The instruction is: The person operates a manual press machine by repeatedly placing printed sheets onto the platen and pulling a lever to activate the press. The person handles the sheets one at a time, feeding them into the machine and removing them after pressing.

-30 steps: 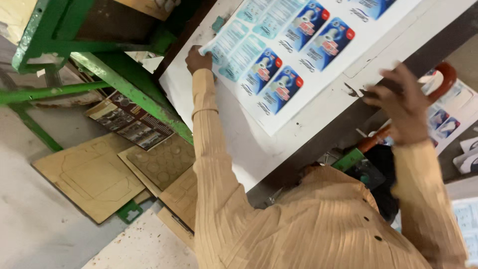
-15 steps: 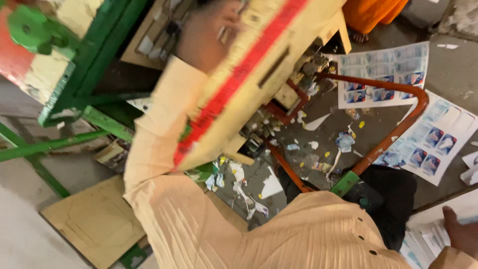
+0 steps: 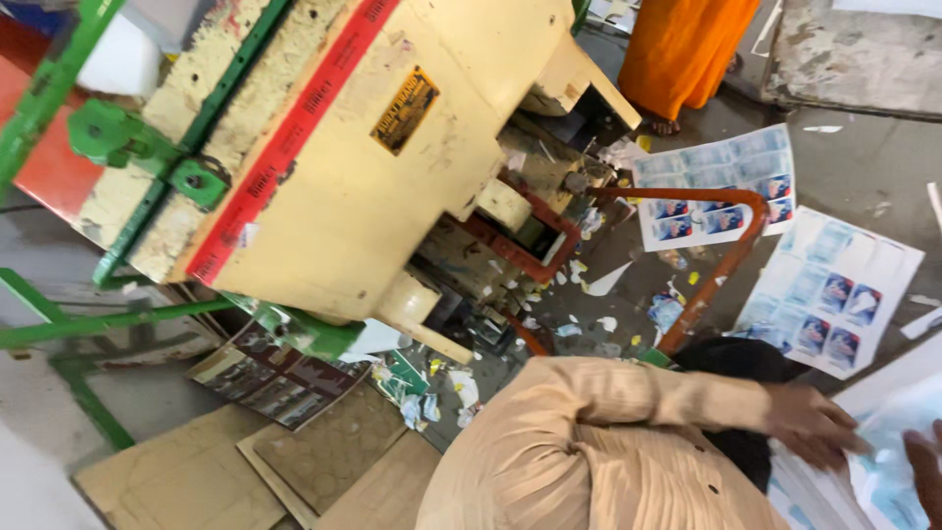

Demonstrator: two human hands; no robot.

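1. Our left hand (image 3: 812, 424) sits at the lower right of the view, at the end of a beige sleeve (image 3: 638, 393) that reaches across from the body. It lies flat, palm down, fingers spread apart, on a stack of printed sheets (image 3: 888, 461) and is not closed around anything.
2. Our right hand (image 3: 924, 466) shows only at the very right edge, cut off by the frame. It touches the same stack, just beside the left one, but we cannot tell whether its fingers are spread or gripping.
3. The stack of printed sheets lies at the bottom right corner, white and pale blue, partly under both hands. What bears it is out of view.
4. Two more printed sheets lie loose on the grey floor (image 3: 863, 167): one (image 3: 716, 186) near the top of an orange curved metal bar (image 3: 721, 265), the other (image 3: 834, 294) to the right of that bar, just above our left hand.
5. A big cream-coloured machine (image 3: 353, 167) with a red strip and green frame parts (image 3: 118, 137) fills the upper left and middle of the view, seen tilted.
6. Paper scraps (image 3: 579, 285) are scattered on the floor beneath the machine.
7. Brown cardboard boards (image 3: 294, 461) lie flat at the lower left, with a dark printed sheet (image 3: 275, 378) just beside them.
8. Another person's orange garment (image 3: 682, 49) and a bare foot stand at the top, well apart from our hands.
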